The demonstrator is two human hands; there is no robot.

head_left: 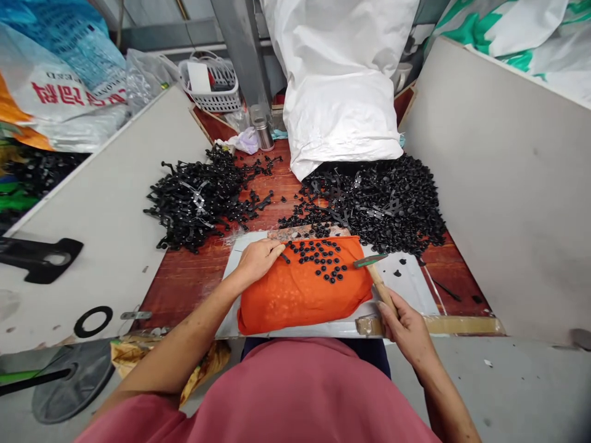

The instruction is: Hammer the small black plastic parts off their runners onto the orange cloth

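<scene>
My right hand point(409, 329) is wrapped round the wooden handle of a small hammer point(383, 288). Its narrow, green-edged head is over the right side of an orange cloth pad point(277, 301). At the pad's upper left, my left hand point(259, 263) is closed, thumb and fingers pinched on a short black plastic piece point(285, 256). Several small round black caps point(318, 251) lie loose on the orange cloth, close to the left fingertips and left of the hammer head.
Tangled black plastic parts point(194, 203) are heaped on the left of the red-brown table point(184, 280). A larger heap of black caps point(401, 197) lies right, under a white sack point(341, 117). Pale side boards point(498, 184) flank the table; a white basket point(215, 98) and metal flask point(263, 130) stand behind.
</scene>
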